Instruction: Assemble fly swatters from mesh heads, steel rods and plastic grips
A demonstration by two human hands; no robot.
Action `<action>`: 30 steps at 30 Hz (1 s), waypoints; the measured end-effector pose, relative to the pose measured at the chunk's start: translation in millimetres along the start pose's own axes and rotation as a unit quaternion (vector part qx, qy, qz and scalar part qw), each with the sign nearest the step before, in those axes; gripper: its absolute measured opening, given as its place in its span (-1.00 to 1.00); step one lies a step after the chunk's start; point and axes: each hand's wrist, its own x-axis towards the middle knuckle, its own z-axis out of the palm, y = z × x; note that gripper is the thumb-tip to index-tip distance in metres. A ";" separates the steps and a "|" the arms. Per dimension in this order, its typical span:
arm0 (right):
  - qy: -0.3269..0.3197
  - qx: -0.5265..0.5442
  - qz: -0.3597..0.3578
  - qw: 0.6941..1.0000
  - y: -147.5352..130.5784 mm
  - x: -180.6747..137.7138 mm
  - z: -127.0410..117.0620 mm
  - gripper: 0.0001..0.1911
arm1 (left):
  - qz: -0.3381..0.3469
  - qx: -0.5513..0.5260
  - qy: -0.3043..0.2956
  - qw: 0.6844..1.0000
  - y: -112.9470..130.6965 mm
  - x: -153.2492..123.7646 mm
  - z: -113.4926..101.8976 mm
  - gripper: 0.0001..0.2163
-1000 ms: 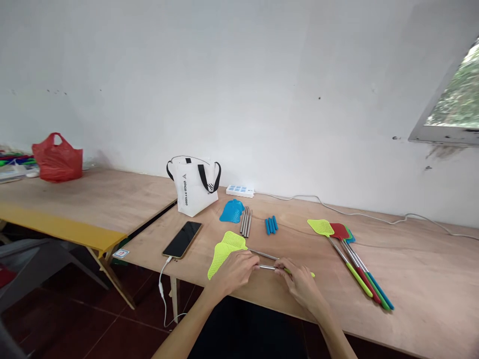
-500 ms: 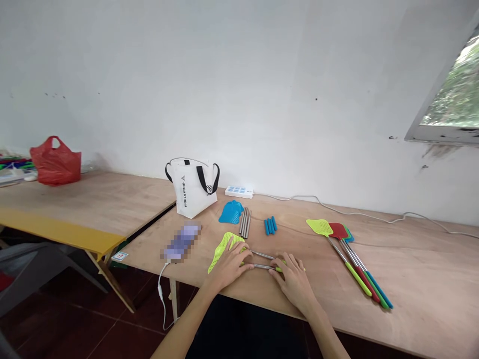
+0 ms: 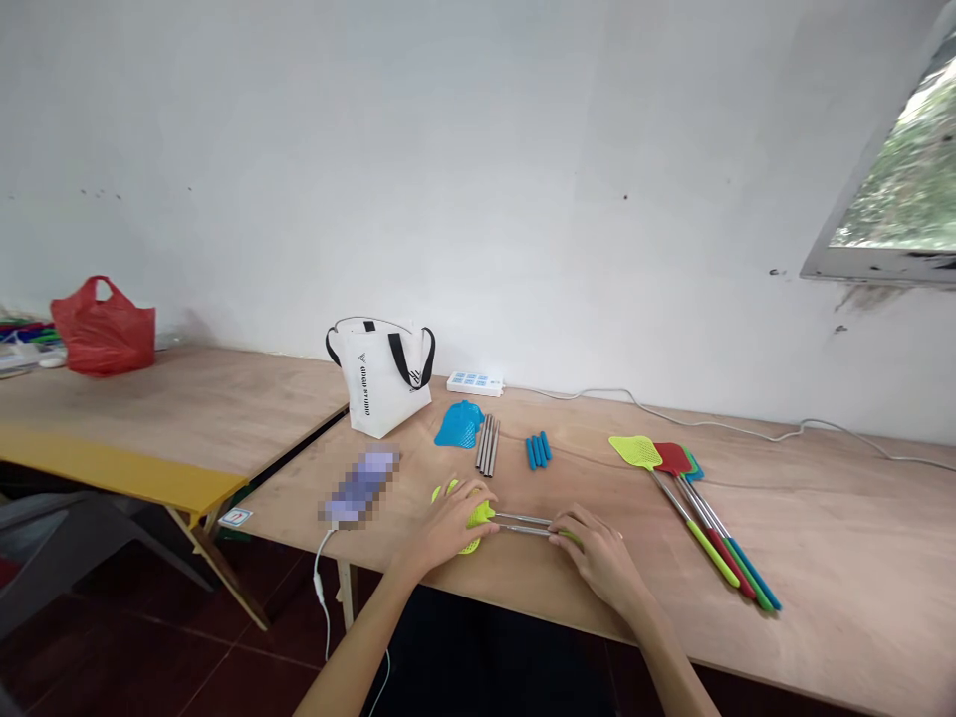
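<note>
Two yellow-green fly swatters (image 3: 479, 514) lie side by side on the wooden table in front of me, their thin metal rods (image 3: 523, 525) pointing right. My left hand (image 3: 450, 525) is closed over the mesh heads and covers much of them. At the other end my right hand (image 3: 596, 546) grips the handles, of which only a little yellow-green shows. Behind my hands are several blue swatter heads (image 3: 460, 424) in a stack, several loose metal tubes (image 3: 488, 445) and several short blue handles (image 3: 538, 450).
Several assembled fly swatters (image 3: 706, 533) in yellow-green, red, green and blue lie fanned out on the right. A white tote bag (image 3: 382, 383), a power strip (image 3: 475, 383) and a blurred phone-like object (image 3: 363, 486) with a cable stand left and back. A red plastic bag (image 3: 105, 329) sits on another table.
My left hand has shifted slightly left and covers more of the yellow-green heads, which have drawn together. My right hand has slid a little right along the handles.
</note>
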 end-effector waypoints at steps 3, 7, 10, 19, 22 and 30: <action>0.009 0.003 0.010 1.000 5.8 -2.1 -8.6 -0.75 | -0.001 -0.020 0.020 1.000 -0.5 -1.9 -14.6 -0.75; -0.014 0.013 0.037 0.999 13.2 -5.1 -14.2 -0.75 | -0.028 -0.040 0.003 0.999 -6.5 -7.3 -25.4 -0.68; -0.042 0.014 0.052 0.998 14.8 -7.0 -13.9 -0.71 | -0.050 -0.049 -0.037 0.997 -14.5 -10.9 -23.8 -0.64; -0.075 0.030 0.042 0.996 19.0 -12.4 -10.1 -0.65 | -0.111 -0.081 -0.086 0.987 -24.5 -14.7 -20.2 -0.47; -0.076 0.048 0.060 0.994 21.6 -14.5 -21.2 -0.65 | -0.115 -0.085 -0.070 0.987 -26.5 -16.0 -24.7 -0.41; 0.103 -0.040 0.240 0.965 74.8 -28.1 -61.3 -0.56 | -0.142 -0.069 0.019 0.987 -30.7 -17.1 -33.3 -0.44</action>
